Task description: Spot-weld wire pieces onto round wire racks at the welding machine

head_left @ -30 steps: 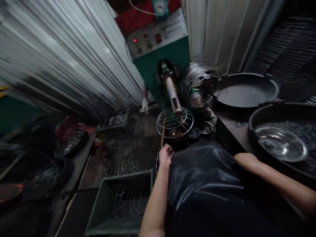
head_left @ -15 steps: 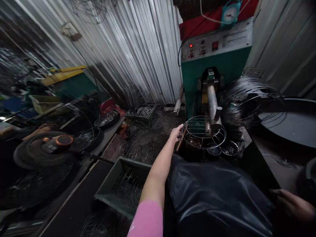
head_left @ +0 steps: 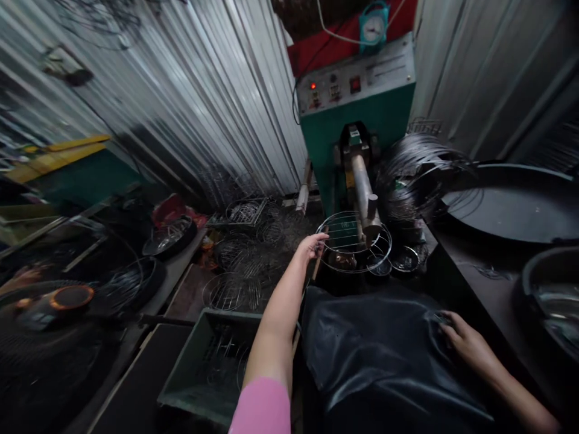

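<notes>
My left hand is closed on the left rim of a round wire rack. The rack has two wire rings, with straight wires across the upper one. Its right side is around the end of the welding-type machine's metal arm, which partly hides it. My right hand is at the right edge of the black apron over my lap. The fingers of that hand are pinched together, and a small dark thing seems to show at their tips, too unclear to name.
Behind the rack stands a green machine with a lit red lamp. Coiled wire and a large round pan are to the right. At the left are a green crate, piled wire racks and a fan.
The view has swung right, so everything appears farther left. My right hand has come inward from the right side to the apron's edge. My left hand stays at the rack's rim.
</notes>
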